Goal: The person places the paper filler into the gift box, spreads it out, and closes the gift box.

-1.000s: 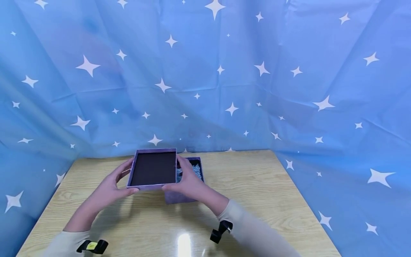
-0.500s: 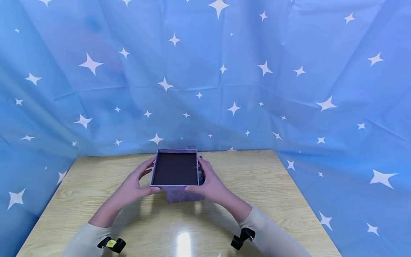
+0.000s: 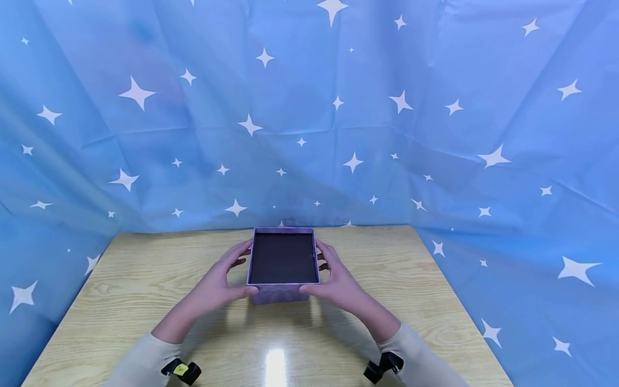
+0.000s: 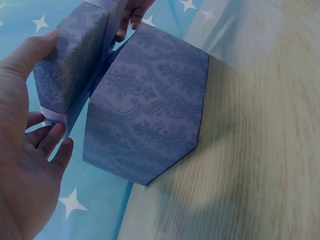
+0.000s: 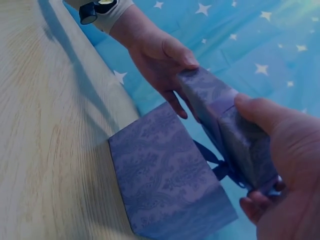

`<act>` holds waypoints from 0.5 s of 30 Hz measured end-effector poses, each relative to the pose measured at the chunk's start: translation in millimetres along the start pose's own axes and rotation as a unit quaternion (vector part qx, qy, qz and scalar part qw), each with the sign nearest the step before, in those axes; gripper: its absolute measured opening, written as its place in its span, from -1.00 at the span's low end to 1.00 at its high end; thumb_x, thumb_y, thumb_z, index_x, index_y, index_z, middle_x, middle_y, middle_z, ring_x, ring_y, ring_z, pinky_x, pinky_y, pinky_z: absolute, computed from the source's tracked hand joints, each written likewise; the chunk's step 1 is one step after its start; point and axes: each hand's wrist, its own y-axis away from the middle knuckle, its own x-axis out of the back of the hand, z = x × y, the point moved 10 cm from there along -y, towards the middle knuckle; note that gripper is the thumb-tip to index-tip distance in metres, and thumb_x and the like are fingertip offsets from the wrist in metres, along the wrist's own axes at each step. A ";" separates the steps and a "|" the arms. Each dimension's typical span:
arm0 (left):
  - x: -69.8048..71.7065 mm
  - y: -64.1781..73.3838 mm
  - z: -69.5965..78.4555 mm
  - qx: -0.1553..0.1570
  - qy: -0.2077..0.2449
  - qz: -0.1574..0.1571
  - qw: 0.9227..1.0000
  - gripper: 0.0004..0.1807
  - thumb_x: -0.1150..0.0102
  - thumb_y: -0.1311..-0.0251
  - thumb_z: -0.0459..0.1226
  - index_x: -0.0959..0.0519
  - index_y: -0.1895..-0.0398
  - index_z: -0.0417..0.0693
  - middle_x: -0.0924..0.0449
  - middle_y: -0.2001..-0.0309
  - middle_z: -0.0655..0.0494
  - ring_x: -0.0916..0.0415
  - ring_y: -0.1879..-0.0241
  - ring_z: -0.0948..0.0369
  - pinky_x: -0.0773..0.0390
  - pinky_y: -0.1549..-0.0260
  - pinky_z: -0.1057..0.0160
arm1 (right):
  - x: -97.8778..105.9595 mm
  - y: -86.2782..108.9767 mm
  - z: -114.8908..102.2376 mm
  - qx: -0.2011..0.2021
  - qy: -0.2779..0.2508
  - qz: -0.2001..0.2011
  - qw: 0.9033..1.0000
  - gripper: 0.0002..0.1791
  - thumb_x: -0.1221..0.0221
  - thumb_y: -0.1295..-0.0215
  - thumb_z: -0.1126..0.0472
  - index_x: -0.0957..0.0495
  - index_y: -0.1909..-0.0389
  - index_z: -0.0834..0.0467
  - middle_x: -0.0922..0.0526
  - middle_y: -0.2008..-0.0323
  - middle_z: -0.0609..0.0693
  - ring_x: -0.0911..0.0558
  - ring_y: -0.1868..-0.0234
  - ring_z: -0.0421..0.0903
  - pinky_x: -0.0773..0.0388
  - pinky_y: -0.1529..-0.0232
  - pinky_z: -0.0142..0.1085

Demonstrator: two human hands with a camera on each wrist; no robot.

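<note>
A purple box lid point(image 3: 282, 258) is held level by both hands, its dark recessed side facing up. My left hand point(image 3: 217, 287) grips its left side, thumb at the near corner. Opposite it, my right hand point(image 3: 345, 285) grips the right side the same way. Directly below stands the patterned purple box point(image 4: 150, 105), its opening hidden in the head view by the lid. In the right wrist view, a dark ribbon bow point(image 5: 225, 168) shows on the lid's underside, and there is a gap between lid and box.
The box stands on a light wooden table point(image 3: 387, 269), towards its back edge. A blue star-patterned cloth point(image 3: 309, 107) hangs behind and along both sides. Light glares off the table front point(image 3: 275, 365).
Both hands have carried the lid rightwards, from the box's left side to over it. The blue filling and dark contents seen earlier in the box are now covered from view.
</note>
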 end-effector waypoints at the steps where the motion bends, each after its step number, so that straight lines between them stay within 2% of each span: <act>1: -0.9 -0.2 1.3 -0.003 0.000 0.000 1.000 0.14 -0.66 -0.27 -0.23 -0.14 -0.80 -0.13 -0.19 -0.71 -0.09 -0.25 -0.61 -0.13 -0.33 -0.51 -0.26 | 1.0 0.9 0.1 0.002 0.002 0.001 1.000 0.30 -0.67 -0.19 0.16 -0.05 -0.82 0.04 -0.28 -0.59 0.06 -0.43 -0.29 0.08 -0.47 -0.34 0.20; 9: -2.9 0.0 5.5 -0.012 -0.008 0.007 1.000 0.14 -0.65 -0.28 -0.23 -0.14 -0.80 -0.10 -0.20 -0.71 -0.08 -0.28 -0.59 -0.12 -0.36 -0.47 -0.34 | 3.1 3.6 -3.4 0.021 0.008 0.005 1.000 0.26 -0.66 -0.22 0.15 -0.08 -0.82 0.05 -0.33 -0.55 0.08 -0.44 -0.28 0.06 -0.48 -0.32 0.18; 15: -2.0 -0.1 3.3 -0.017 -0.008 0.019 1.000 0.10 -0.63 -0.29 -0.25 -0.16 -0.79 -0.11 -0.21 -0.69 -0.10 -0.31 -0.57 -0.14 -0.39 -0.46 -0.32 | 0.6 4.1 0.0 0.000 0.001 0.005 1.000 0.27 -0.65 -0.24 0.10 -0.05 -0.82 0.02 -0.31 -0.58 0.06 -0.48 -0.28 0.13 -0.55 -0.26 0.20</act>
